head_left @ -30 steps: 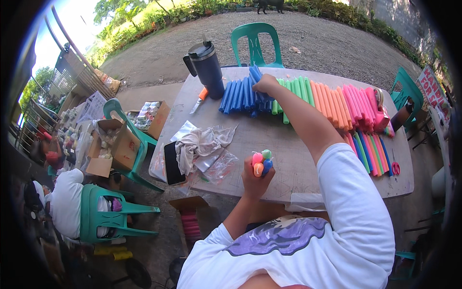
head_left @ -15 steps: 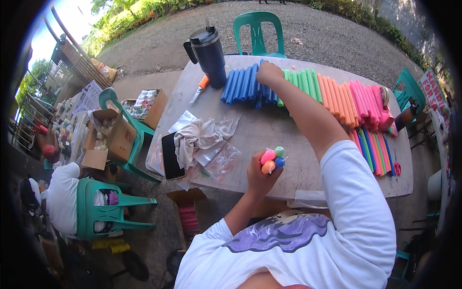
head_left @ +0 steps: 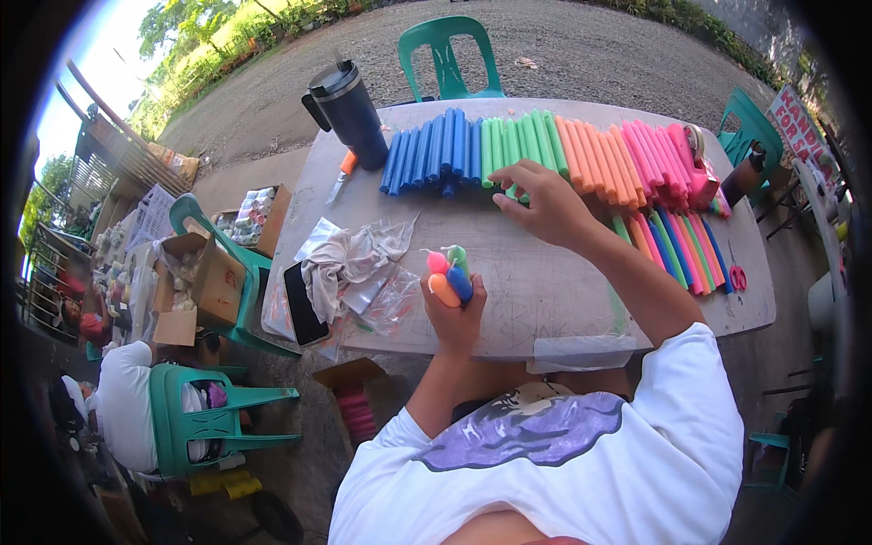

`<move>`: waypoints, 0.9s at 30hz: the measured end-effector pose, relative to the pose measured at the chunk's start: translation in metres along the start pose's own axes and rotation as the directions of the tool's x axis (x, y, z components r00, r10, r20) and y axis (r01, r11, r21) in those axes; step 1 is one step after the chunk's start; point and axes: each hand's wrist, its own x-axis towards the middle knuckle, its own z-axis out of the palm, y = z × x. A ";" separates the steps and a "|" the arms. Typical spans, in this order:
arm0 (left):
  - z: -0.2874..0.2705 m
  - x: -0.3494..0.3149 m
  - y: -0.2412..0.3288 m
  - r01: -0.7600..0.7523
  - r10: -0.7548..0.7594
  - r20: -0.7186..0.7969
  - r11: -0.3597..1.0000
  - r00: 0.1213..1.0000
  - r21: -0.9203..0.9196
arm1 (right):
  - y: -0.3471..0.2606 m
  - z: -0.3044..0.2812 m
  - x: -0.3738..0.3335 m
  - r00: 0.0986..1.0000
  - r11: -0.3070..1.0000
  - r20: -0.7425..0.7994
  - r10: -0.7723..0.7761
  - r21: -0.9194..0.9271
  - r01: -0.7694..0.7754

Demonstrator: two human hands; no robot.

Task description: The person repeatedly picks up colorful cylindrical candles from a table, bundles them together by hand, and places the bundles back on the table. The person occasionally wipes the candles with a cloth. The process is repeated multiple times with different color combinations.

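My left hand (head_left: 455,322) is closed around a small bundle of candles (head_left: 446,283), one each of pink, green, orange and blue, with wicks at the upper ends. It hovers above the table's near side, beside a crumpled cloth. My right hand (head_left: 549,207) is open, its fingers apart and curved, just in front of the green candles (head_left: 525,143). Blue candles (head_left: 430,156) lie in a row to the left of the green ones. Orange candles (head_left: 602,163) and pink candles (head_left: 656,159) continue the row to the right.
Mixed-colour candles (head_left: 686,250) and red scissors (head_left: 738,275) lie at the right. To the left are a dark tumbler (head_left: 350,113), an orange-handled cutter knife (head_left: 342,174), a phone (head_left: 305,304), the cloth (head_left: 341,275) and plastic wrappers. A tape dispenser (head_left: 700,177) stands far right.
My right hand has come back from the blue candles toward me and opened in front of the green ones. My left hand still grips the bundle, now tilted differently. The whole view has shifted.
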 end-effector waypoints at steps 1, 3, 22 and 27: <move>-0.002 0.002 0.000 0.008 -0.010 0.043 0.999 0.999 0.038 | -0.001 -0.010 -0.026 0.999 0.999 -0.017 0.027 0.019 -0.027; 0.000 0.009 0.026 0.109 -0.115 0.158 0.993 0.981 0.046 | 0.005 -0.029 -0.077 0.992 0.995 -0.079 0.095 0.035 -0.093; 0.115 -0.028 0.072 -0.520 0.146 0.775 0.814 0.615 0.259 | 0.030 -0.024 -0.234 0.981 0.921 -0.097 0.169 -0.338 -0.192; 0.093 -0.042 0.070 -0.446 0.259 0.868 0.894 0.423 -0.049 | 0.044 -0.032 -0.236 0.991 0.987 -0.034 0.132 -0.087 -0.135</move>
